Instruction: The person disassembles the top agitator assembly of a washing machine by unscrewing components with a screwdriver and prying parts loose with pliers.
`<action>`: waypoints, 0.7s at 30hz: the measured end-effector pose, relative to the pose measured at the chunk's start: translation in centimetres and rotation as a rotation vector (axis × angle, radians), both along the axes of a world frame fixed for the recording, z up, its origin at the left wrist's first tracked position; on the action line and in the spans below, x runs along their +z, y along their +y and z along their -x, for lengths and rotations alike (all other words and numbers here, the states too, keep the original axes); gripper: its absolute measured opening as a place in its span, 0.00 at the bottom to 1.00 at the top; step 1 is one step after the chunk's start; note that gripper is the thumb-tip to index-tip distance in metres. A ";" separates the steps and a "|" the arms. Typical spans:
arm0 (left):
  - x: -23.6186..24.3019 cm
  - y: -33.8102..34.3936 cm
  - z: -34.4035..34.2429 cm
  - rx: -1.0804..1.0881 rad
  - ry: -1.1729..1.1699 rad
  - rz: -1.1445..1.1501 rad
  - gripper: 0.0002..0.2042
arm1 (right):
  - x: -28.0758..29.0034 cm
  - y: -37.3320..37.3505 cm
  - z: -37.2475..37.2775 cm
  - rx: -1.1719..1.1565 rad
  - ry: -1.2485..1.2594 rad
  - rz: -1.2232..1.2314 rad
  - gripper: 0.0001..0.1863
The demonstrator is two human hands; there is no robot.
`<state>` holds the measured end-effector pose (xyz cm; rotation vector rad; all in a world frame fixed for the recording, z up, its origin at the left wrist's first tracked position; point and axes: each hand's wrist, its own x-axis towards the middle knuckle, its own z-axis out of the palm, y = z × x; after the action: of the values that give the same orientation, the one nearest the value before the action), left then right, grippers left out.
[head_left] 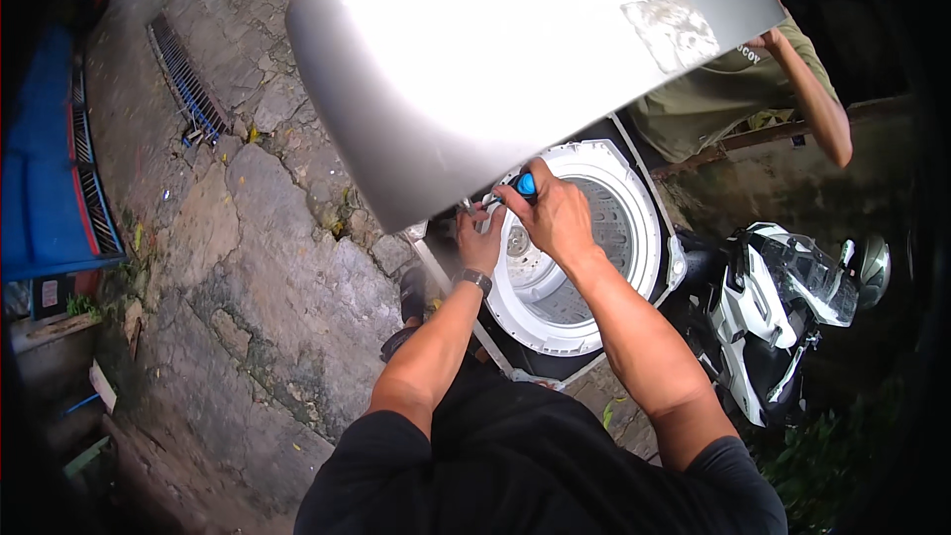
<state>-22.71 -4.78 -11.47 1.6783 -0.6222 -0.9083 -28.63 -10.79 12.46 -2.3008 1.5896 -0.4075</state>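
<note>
My right hand point(561, 221) is closed round the blue-and-black handle of a screwdriver point(526, 183), which points left toward my other fingers. My left hand point(479, 244) is raised beside the tool's tip, its fingers bent together at the lower edge of a large silver cover panel point(436, 89). What those fingers grip is too small to make out. Below both hands stands an opened top-loading washing machine, its white tub ring point(649, 243) exposed and a drum point(594, 282) with holes inside. The tilted panel hides the machine's far left part.
A person point(684, 114) across the machine has a hand point(768, 40) on the panel's right edge. A white-and-black motorbike point(768, 307) is parked close on the right. Cracked stone paving point(267, 267) spreads out on the left, with a metal drain grate point(188, 79) and a blue object point(45, 159).
</note>
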 end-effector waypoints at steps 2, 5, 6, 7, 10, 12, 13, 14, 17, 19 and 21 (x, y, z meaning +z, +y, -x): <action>0.4 0.4 -0.1 -0.136 -0.071 0.001 0.29 | 0.0 -0.6 0.7 0.061 -0.044 -0.067 0.29; 0.7 0.6 0.0 -0.074 0.002 -0.021 0.31 | 0.2 -0.6 0.2 -0.019 0.092 0.015 0.29; 0.7 0.6 0.1 -0.058 0.030 -0.028 0.32 | 0.1 -0.7 0.4 -0.021 0.095 0.016 0.29; 0.7 0.4 -0.2 -0.128 0.029 -0.017 0.34 | -0.1 -0.8 0.7 0.001 0.110 0.071 0.30; 0.0 0.4 -2.4 -0.315 0.010 0.003 0.40 | 0.3 -0.8 -0.2 -0.014 0.087 0.083 0.30; 0.3 -0.1 -1.5 -0.415 -0.024 -0.017 0.45 | -1.0 -1.2 1.1 -0.031 0.036 0.125 0.30; 0.5 -0.1 -1.1 -0.424 -0.022 -0.014 0.45 | -2.7 -1.3 2.3 0.012 0.014 0.199 0.30; 0.2 0.2 -1.3 -0.394 -0.026 0.003 0.45 | -0.9 -0.9 1.1 -0.025 0.017 0.126 0.30; -0.3 0.3 -1.3 -0.356 -0.023 0.023 0.45 | -1.1 -0.4 0.9 0.023 -0.032 0.199 0.29; 0.2 0.0 0.1 -0.048 0.165 0.047 0.44 | -1.1 -0.4 1.0 0.000 -0.049 0.186 0.29; 0.4 0.8 0.6 0.049 0.113 0.046 0.42 | -0.9 0.1 1.0 -0.019 -0.025 0.140 0.28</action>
<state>-23.32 -4.01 -11.02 1.5829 -0.5196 -0.9394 -29.63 -10.72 11.61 -2.3731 1.6198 -0.5669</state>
